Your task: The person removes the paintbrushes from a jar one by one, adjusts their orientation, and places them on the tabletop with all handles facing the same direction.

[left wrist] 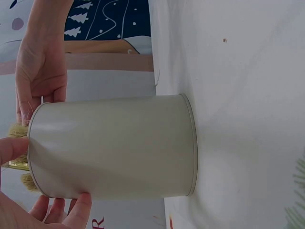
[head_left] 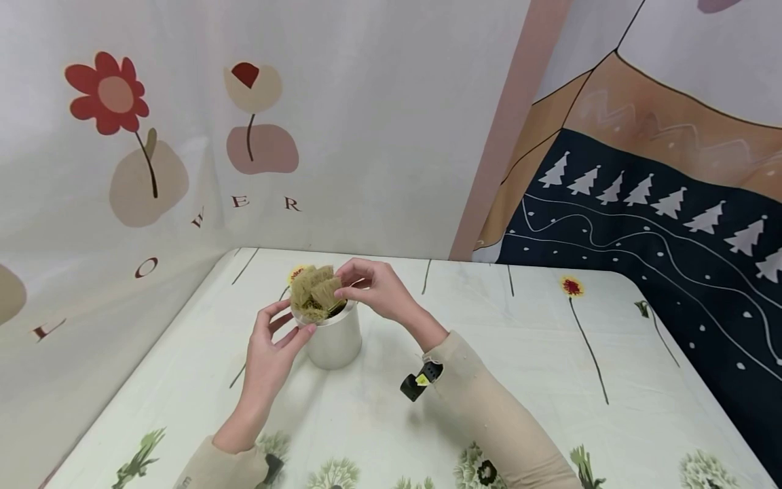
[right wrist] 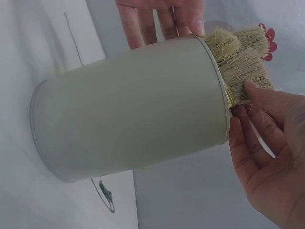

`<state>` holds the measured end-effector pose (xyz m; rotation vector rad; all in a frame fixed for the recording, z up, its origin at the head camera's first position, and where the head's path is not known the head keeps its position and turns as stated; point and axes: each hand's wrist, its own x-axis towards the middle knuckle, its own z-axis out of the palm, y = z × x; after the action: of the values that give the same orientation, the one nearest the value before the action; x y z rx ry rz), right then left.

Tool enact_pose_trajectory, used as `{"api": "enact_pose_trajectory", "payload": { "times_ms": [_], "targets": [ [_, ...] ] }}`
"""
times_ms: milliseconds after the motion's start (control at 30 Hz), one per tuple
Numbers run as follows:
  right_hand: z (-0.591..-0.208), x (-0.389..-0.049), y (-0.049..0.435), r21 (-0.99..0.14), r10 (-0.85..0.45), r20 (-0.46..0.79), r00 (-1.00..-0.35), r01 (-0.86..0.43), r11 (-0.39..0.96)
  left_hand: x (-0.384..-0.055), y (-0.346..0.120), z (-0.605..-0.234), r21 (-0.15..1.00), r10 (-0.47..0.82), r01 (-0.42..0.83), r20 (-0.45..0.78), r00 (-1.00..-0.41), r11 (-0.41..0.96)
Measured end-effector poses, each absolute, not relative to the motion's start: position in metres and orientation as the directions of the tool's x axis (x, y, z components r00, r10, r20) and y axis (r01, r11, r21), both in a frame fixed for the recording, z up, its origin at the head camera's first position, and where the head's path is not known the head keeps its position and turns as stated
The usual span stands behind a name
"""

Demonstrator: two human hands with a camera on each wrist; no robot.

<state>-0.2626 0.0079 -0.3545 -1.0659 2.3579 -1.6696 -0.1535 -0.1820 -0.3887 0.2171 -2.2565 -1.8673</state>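
Note:
A plain off-white can [head_left: 333,345] stands upright on the table. Several paintbrushes [head_left: 310,292] are in it, their pale, wide bristles sticking up above the rim. My left hand [head_left: 271,346] holds the can near its top from the left, thumb at the rim and fingers round the far side. From the right, my right hand [head_left: 383,292] pinches one paintbrush [right wrist: 245,71] by the bristles, with the thumb on them and the fingers at the rim. A gold-coloured metal band shows below these bristles in the right wrist view. The handles are hidden inside the can.
A white cloth [head_left: 489,326] printed with flowers covers the table. Behind it hangs a pale flower-print curtain [head_left: 379,136], with a dark tree-print cloth [head_left: 641,224] at the right. A black wrist camera [head_left: 421,380] sits at the right sleeve.

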Motion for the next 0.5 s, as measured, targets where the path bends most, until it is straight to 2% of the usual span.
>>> {"api": "enact_pose_trajectory", "payload": {
  "times_ms": [500],
  "targets": [
    [-0.3466, -0.2636, 0.0041, -0.848, -0.54, 0.38, -0.751, -0.516, 0.121, -0.1532, -0.1823, -0.3892, 0.983, -0.243, 0.023, 0.068, -0.968, 0.182]
  ]
}}
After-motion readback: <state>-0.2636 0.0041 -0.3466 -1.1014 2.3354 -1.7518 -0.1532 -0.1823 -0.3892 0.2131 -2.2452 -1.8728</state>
